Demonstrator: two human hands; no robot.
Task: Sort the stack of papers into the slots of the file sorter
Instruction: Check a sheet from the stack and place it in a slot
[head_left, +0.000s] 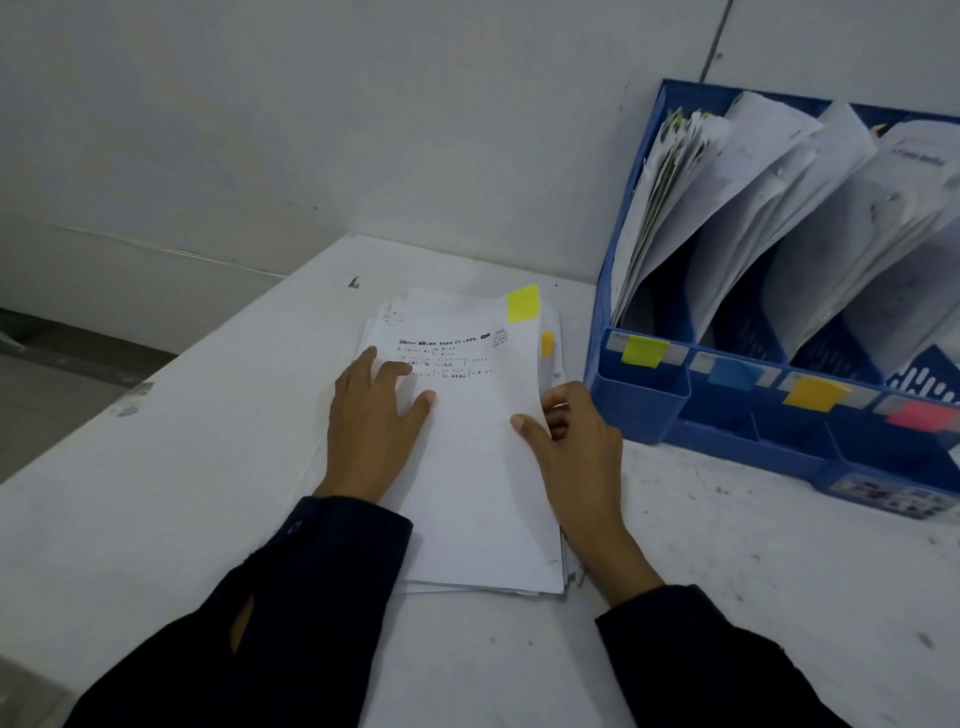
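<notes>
Left hand (371, 415) lies flat on the thin white paper stack (467, 467), right hand (566, 436) pinches the top sheet's edge (blue plastic sorter (727, 415) just beside).

Left of table: bare white table (171, 467) surface is lying open from the stack of papers (467, 467) out to the left edge, giving wide room to pass.
Centre: the stack of papers is occupying the middle, with the left hand (371, 415) lying flat on it and the right hand (571, 436) gripping its right edge.
Right: the blue file sorter (727, 415) is standing near the stack, leaving only a narrow gap that the right hand is filling.
Sorter slots: sheets are leaning inside and crowding each opening.
Behind: a white wall (363, 130) is closing off the far side.
Near edge: both dark sleeves (291, 597) are crossing the front.
</notes>
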